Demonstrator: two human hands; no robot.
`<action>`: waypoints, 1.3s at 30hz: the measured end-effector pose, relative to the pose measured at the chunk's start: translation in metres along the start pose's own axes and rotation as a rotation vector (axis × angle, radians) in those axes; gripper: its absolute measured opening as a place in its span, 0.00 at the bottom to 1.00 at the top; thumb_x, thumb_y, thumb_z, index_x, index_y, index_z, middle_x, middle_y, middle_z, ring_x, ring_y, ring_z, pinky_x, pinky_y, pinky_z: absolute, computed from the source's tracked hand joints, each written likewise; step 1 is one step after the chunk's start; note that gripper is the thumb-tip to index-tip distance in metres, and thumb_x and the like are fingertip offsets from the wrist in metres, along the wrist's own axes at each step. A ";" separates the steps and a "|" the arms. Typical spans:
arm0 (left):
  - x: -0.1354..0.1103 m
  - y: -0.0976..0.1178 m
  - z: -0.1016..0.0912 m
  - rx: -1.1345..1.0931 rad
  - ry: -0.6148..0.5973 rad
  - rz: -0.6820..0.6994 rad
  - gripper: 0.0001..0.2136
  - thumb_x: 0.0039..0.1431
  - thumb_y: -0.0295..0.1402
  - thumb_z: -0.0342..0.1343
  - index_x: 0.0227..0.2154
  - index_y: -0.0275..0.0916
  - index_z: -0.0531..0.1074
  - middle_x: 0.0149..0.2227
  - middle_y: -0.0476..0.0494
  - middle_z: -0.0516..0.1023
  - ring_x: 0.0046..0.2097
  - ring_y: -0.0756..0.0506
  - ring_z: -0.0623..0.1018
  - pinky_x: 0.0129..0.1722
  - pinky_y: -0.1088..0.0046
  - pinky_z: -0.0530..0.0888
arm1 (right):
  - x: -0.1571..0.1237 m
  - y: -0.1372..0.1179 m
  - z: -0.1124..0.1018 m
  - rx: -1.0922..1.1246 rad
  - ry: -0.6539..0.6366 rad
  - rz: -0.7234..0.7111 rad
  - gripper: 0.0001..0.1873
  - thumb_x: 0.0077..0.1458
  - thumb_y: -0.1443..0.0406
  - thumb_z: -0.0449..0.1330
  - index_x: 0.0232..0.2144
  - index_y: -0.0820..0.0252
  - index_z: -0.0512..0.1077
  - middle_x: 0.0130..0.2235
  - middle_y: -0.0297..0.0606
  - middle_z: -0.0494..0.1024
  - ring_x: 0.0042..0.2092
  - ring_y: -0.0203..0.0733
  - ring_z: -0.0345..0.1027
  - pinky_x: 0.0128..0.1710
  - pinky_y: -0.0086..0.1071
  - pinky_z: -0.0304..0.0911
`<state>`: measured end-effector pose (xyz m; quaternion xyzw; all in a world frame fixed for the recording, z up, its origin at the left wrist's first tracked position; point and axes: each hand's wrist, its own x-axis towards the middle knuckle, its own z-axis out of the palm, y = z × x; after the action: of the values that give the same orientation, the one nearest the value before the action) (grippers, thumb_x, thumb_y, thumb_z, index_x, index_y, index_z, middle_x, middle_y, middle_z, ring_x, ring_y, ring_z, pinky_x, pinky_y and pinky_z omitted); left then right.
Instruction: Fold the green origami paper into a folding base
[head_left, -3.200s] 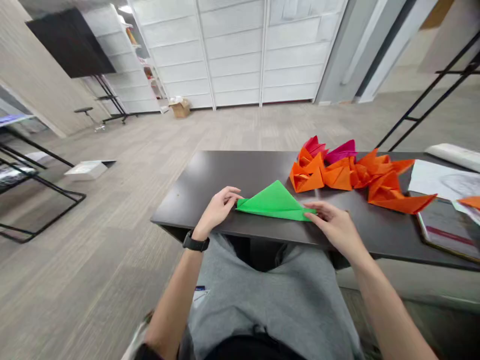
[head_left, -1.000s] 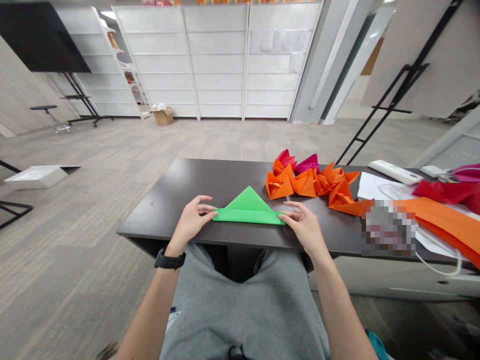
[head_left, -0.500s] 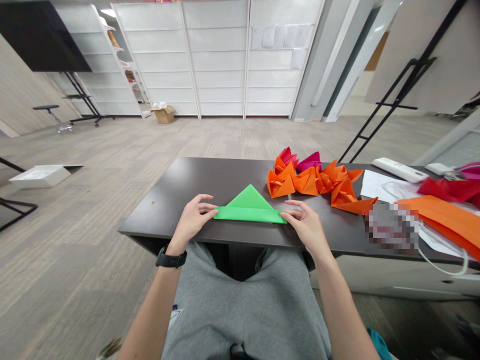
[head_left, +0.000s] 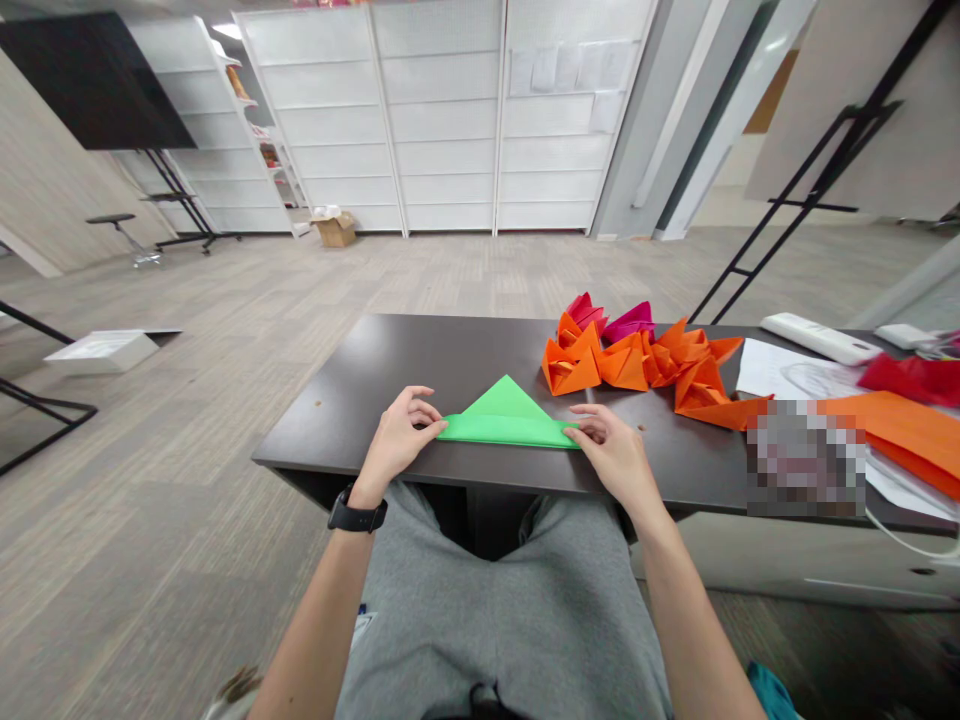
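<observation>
A sheet of green paper [head_left: 504,415] lies near the table's front edge, folded to a triangle with a band along its long near side. My left hand [head_left: 403,432] pinches the band's left end between thumb and fingers. At the right end, my right hand [head_left: 609,445] grips the same paper with thumb and index finger. The triangle's tip points away from me. Beyond my right hand stand several folded orange paper shapes [head_left: 622,360], with a red one [head_left: 586,310] and a magenta one [head_left: 631,322] behind them.
The dark table [head_left: 390,365] has its left corner near my left forearm. To the right lie orange paper sheets [head_left: 896,425], red paper [head_left: 915,380], a white power strip [head_left: 819,340] and a white cable [head_left: 904,545]. A pixelated patch covers something at the right front edge.
The view has shifted slightly, so the table appears further right. Both hands still hold the green paper's ends, and its near band looks a little narrower at the ends and more curled.
</observation>
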<state>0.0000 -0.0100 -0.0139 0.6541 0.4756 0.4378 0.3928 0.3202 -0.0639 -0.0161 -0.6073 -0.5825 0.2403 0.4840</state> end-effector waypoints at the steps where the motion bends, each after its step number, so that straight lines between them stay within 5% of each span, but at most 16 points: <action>1: -0.001 0.002 0.000 0.031 0.011 0.010 0.22 0.51 0.35 0.65 0.49 0.40 0.66 0.32 0.49 0.80 0.35 0.46 0.81 0.41 0.68 0.76 | 0.000 0.000 0.001 -0.024 -0.001 -0.010 0.17 0.52 0.54 0.64 0.42 0.55 0.74 0.33 0.39 0.82 0.35 0.47 0.76 0.36 0.40 0.69; 5: -0.003 0.010 0.000 0.206 0.092 0.050 0.20 0.50 0.33 0.65 0.46 0.43 0.69 0.33 0.50 0.83 0.40 0.43 0.81 0.47 0.65 0.72 | 0.000 0.002 0.003 -0.117 -0.006 -0.048 0.15 0.55 0.57 0.61 0.44 0.54 0.74 0.36 0.39 0.81 0.36 0.46 0.75 0.39 0.40 0.69; 12: -0.001 0.006 0.002 0.190 0.072 0.015 0.21 0.50 0.32 0.65 0.46 0.41 0.67 0.30 0.51 0.81 0.35 0.45 0.80 0.42 0.68 0.73 | 0.000 0.005 0.002 -0.277 -0.002 -0.246 0.13 0.59 0.58 0.58 0.41 0.52 0.79 0.45 0.43 0.72 0.41 0.47 0.72 0.44 0.43 0.69; 16: 0.000 0.006 0.002 0.242 0.088 0.105 0.14 0.50 0.30 0.65 0.40 0.40 0.71 0.34 0.48 0.78 0.37 0.46 0.77 0.41 0.69 0.74 | -0.001 0.009 0.002 -0.377 -0.033 -0.356 0.14 0.62 0.61 0.55 0.36 0.51 0.81 0.45 0.45 0.72 0.43 0.50 0.70 0.48 0.48 0.68; 20: -0.005 0.012 0.003 0.427 -0.053 0.323 0.05 0.59 0.26 0.57 0.36 0.41 0.75 0.40 0.45 0.77 0.43 0.44 0.76 0.46 0.66 0.74 | -0.002 0.004 -0.004 -0.535 -0.082 -0.422 0.15 0.62 0.63 0.54 0.39 0.53 0.82 0.45 0.47 0.73 0.45 0.53 0.69 0.48 0.49 0.68; 27: -0.018 0.017 0.004 0.746 -0.292 0.543 0.23 0.55 0.14 0.45 0.46 0.38 0.77 0.52 0.42 0.78 0.55 0.44 0.76 0.60 0.63 0.72 | -0.014 -0.021 -0.014 -0.799 -0.203 -0.363 0.22 0.56 0.71 0.51 0.46 0.55 0.80 0.49 0.43 0.75 0.50 0.50 0.67 0.47 0.43 0.65; 34: -0.033 0.045 0.015 0.989 -0.310 0.555 0.17 0.63 0.29 0.53 0.54 0.39 0.71 0.52 0.37 0.76 0.54 0.38 0.76 0.56 0.56 0.75 | -0.022 -0.024 -0.016 -0.896 -0.202 -0.405 0.23 0.57 0.71 0.51 0.50 0.54 0.77 0.51 0.42 0.75 0.52 0.49 0.67 0.48 0.43 0.62; 39: -0.036 0.043 0.019 0.935 -0.381 0.565 0.19 0.66 0.36 0.53 0.57 0.35 0.68 0.62 0.35 0.69 0.65 0.38 0.68 0.66 0.58 0.66 | -0.020 -0.020 -0.015 -0.916 -0.197 -0.411 0.23 0.58 0.71 0.51 0.50 0.54 0.77 0.51 0.42 0.75 0.52 0.49 0.67 0.46 0.42 0.63</action>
<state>0.0244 -0.0573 0.0130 0.9271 0.3462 0.1436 0.0088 0.3191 -0.0907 0.0024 -0.6044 -0.7783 -0.0840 0.1483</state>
